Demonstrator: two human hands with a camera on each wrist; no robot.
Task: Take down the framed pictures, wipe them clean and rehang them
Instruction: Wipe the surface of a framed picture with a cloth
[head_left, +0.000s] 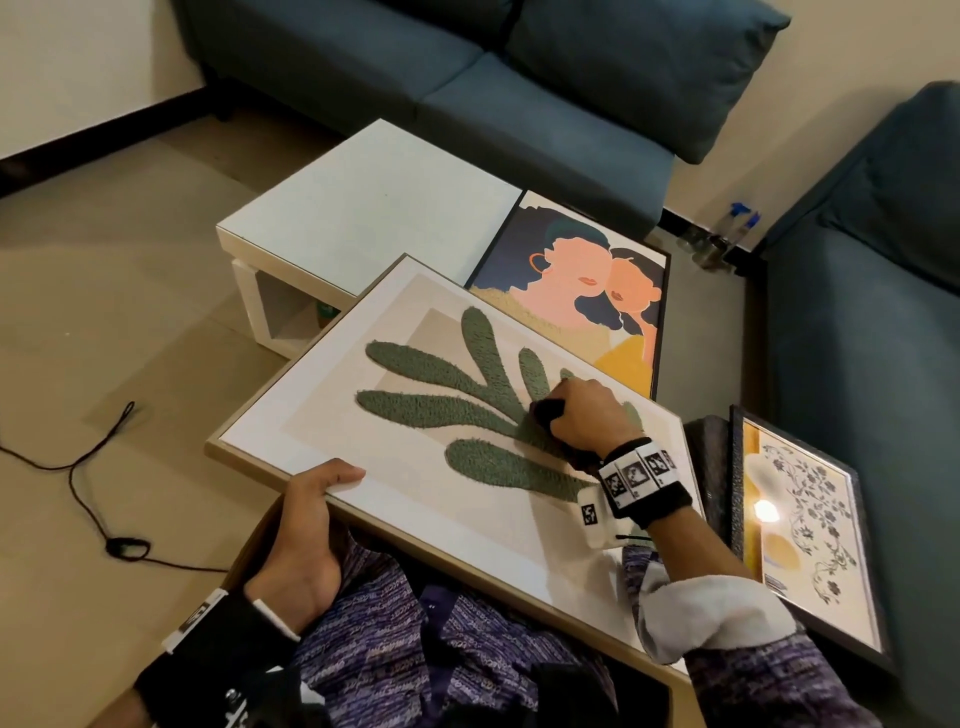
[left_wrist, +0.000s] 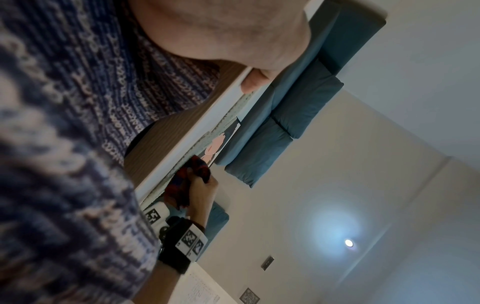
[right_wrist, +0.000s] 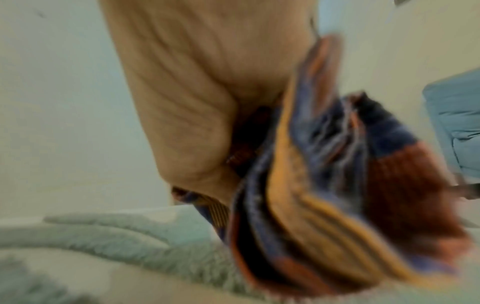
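Leaf picture (head_left: 395, 415) tilted on your lap. Left hand (head_left: 306, 535) clamps its near edge; loosen and frame could slide floorward. Right hand (head_left: 587, 415) fisted round striped cloth (right_wrist: 324, 185), pressing glass; hard push may tip it.

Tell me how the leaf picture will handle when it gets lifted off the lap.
The leaf picture is probably stiff: it spans the lap without sagging. Its broad, thin shape likely tips easily, since the left hand grips one edge. The front may be smooth, so the cloth probably slides.
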